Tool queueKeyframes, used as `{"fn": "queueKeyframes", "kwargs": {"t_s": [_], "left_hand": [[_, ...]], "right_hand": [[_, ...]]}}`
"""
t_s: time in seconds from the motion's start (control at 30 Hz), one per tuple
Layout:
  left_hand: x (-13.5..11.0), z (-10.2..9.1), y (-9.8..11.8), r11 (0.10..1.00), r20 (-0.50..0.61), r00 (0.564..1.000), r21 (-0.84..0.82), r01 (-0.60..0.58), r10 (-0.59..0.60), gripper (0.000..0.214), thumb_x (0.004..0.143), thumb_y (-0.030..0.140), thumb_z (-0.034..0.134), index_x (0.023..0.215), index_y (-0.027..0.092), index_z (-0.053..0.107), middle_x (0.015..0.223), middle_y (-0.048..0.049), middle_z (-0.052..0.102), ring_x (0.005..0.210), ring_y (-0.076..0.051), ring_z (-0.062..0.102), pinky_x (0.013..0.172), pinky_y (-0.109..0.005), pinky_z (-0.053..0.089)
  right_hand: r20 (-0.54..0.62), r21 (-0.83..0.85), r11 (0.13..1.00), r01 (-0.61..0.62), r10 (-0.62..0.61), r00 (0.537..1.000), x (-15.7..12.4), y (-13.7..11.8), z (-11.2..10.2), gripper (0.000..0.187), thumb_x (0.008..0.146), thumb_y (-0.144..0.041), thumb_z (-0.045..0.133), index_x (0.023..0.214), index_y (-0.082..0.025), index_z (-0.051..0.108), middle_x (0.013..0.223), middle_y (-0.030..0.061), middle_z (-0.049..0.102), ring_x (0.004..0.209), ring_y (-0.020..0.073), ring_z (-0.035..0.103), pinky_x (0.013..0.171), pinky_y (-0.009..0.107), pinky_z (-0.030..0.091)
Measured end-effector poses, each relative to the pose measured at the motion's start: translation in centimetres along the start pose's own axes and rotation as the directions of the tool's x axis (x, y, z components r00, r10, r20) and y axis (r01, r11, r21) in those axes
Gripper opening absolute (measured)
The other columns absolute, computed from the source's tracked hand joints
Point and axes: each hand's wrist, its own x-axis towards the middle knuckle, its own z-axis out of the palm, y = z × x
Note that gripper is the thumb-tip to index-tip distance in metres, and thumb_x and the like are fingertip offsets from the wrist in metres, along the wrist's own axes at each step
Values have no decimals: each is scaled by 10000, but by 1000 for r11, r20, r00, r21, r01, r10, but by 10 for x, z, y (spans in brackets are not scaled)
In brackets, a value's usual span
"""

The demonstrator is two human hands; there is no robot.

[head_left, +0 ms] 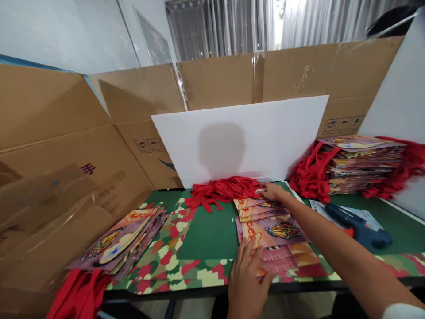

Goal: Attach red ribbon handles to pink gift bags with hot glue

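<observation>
Brown cardboard stands far to the left of the left hand. Nearer to that hand, but well apart from it, is a slanting stack of butterfly-printed pieces, with red straps hanging off its near end. Between this stack and the hand stretches a camouflage-patterned cover, then a green mat. Beyond the left hand, a heap of red straps reaches the fingertips of the right hand. The left hand is spread, fingers extended at the left edge of the overlapping printed pieces, which lie between the two hands. The right hand is at their far end; whether its fingers pinch anything, I cannot tell. Right of the right forearm lies a dark blue tool; beyond it, farther right, stands a tall printed stack with red straps on both sides.
</observation>
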Motion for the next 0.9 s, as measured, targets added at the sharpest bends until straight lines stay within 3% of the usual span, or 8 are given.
{"fn": "queueKeyframes", "kwargs": {"t_s": [0.13,0.27,0.4,0.6,0.7,0.77,0.83,0.9], "left_hand": [[2,7,-10,976,-97,992,-210,55,-77,672,798,274,722,1456,316,589,1609,-18,437,1511,-299,374,1244,-500,345],[9,13,-17,909,-268,951,-416,29,-153,776,735,273,797,1472,306,554,1577,-75,462,1483,-335,400,1229,-512,350],[15,15,-20,898,-393,906,-439,-35,-157,797,764,263,772,1500,269,466,1572,-110,420,1470,-326,412,1235,-499,328],[13,3,-12,926,-406,904,-376,-29,-137,948,767,205,770,1578,286,286,1635,-124,282,1519,-322,331,1241,-495,310],[-2,-1,-2,935,-415,901,-353,-30,-127,920,755,219,789,1557,293,346,1639,-117,279,1527,-338,305,1244,-519,295],[-20,4,7,912,-441,880,-410,-22,-177,771,797,311,780,1492,270,448,1587,-130,362,1492,-342,360,1223,-518,331],[-40,15,18,810,-393,872,-586,7,-291,586,836,422,756,1357,225,572,1450,-157,506,1369,-337,504,1147,-486,432],[-58,29,28,521,-135,909,-848,100,-395,568,788,502,801,1228,181,638,1284,-176,621,1199,-323,631,1025,-429,530]], "right_hand": [[48,-14,997,75,-75,996,-9,17,15,775,1008,-570,473,1566,-40,382,1581,233,423,1420,322,477,1140,376,383],[36,-59,995,86,-84,996,-38,27,20,883,1010,-663,355,1647,-72,196,1635,231,327,1486,385,353,1169,525,315],[90,-98,992,74,-65,994,-66,28,18,893,974,-728,351,1610,-102,325,1649,222,299,1489,423,313,1149,605,297],[112,-147,983,113,-97,989,-126,21,8,843,969,-715,355,1415,-27,546,1552,280,424,1385,439,441,1130,597,306],[156,-170,972,161,-135,978,-140,22,-5,915,899,-756,480,1389,14,554,1577,323,363,1441,460,379,1165,588,269],[129,-147,971,188,-169,977,-136,21,-11,930,922,-729,472,1470,22,473,1614,316,301,1504,427,302,1207,560,219],[84,-113,967,228,-219,972,-128,17,-11,841,988,-660,399,1538,-23,406,1614,261,346,1500,354,340,1221,499,223],[85,-99,956,276,-269,960,-123,11,-6,750,1016,-613,374,1545,-82,420,1561,206,453,1426,315,444,1177,463,300]]}}
